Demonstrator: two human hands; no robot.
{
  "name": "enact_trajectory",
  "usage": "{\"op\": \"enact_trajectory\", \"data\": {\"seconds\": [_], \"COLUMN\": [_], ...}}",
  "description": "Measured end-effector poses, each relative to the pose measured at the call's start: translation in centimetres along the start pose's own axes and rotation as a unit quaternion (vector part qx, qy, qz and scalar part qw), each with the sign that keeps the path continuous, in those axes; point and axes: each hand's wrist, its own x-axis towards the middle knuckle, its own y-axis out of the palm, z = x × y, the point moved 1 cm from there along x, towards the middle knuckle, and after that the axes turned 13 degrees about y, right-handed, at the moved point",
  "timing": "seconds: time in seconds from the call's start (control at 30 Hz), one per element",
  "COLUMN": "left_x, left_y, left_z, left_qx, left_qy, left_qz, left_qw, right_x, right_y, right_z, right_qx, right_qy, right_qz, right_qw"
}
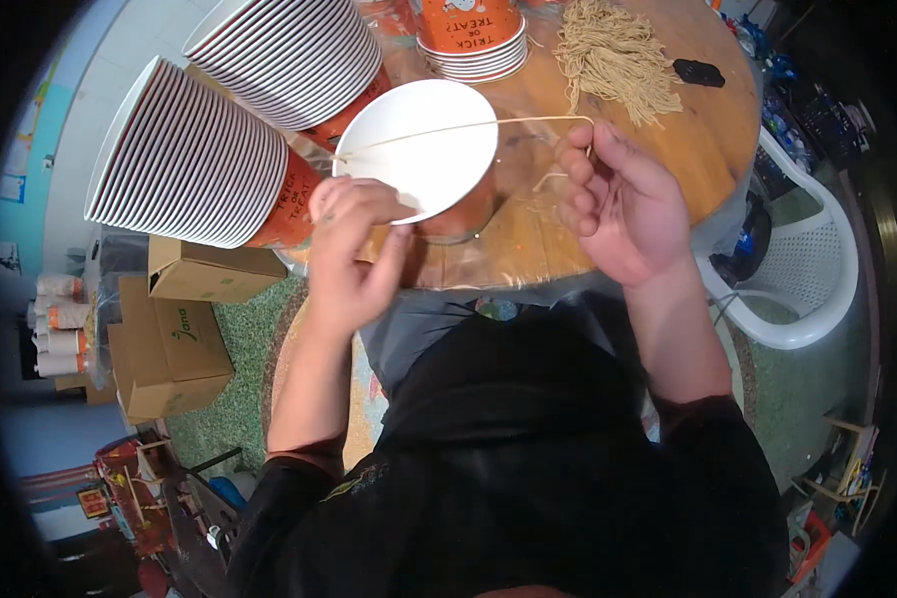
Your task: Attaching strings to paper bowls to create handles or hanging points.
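Note:
An orange paper bucket (429, 164) with a white inside is tilted on the table with its mouth toward me. My left hand (354, 234) is closed on the near left part of its rim, the fingers reaching inside. A thin tan string (528, 121) runs from the bucket's left rim across the mouth to my right hand (633, 194). That hand pinches the string between thumb and forefinger, its other fingers curled, palm up. The string is drawn nearly straight. Beyond my right hand lies a loose bundle of tan strings (618, 60), beside a small black object (699, 73).
Tall stacks of nested buckets, one on the left (194, 154) and another behind it (284, 55), flank the work. A shorter stack (473, 50) stands at the back of the round wooden table (708, 130). Cardboard boxes (174, 344) sit at left, a white plastic chair (807, 254) at right.

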Motion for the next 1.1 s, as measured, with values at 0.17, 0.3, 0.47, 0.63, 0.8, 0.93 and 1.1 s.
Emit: {"op": "enact_trajectory", "data": {"seconds": [0.17,0.3,0.47,0.63,0.8,0.93,1.1], "left_x": [-1.2,-1.5,2.3,2.9,2.2,2.0,1.9], "left_y": [-1.3,-0.5,2.0,3.1,2.6,2.5,2.7], "left_z": [2.0,-1.5,-5.7,-5.1,-5.8,-6.5,-6.8], "left_qx": [-0.026,0.044,0.108,0.085,0.057,0.055,0.025], "left_qy": [-0.019,0.064,0.1,0.125,0.125,0.09,0.061], "left_qz": [-0.052,-0.141,-0.061,-0.044,-0.02,-0.028,-0.056], "left_qw": [0.998,0.987,0.987,0.988,0.99,0.994,0.996], "right_x": [0.3,0.2,-0.2,-0.5,-0.7,-0.6,-0.5], "right_y": [0.0,1.0,2.3,2.7,2.1,1.8,2.0], "right_z": [-1.7,-3.1,-3.5,-4.0,-4.2,-4.4,-4.7], "right_qx": [0.069,0.063,0.1,0.125,0.129,0.138,0.127], "right_qy": [0.02,0.045,0.062,0.067,0.07,0.071,0.071], "right_qz": [0.017,0.028,0.081,0.107,0.085,0.09,0.099], "right_qw": [0.997,0.997,0.99,0.984,0.986,0.984,0.984]}}
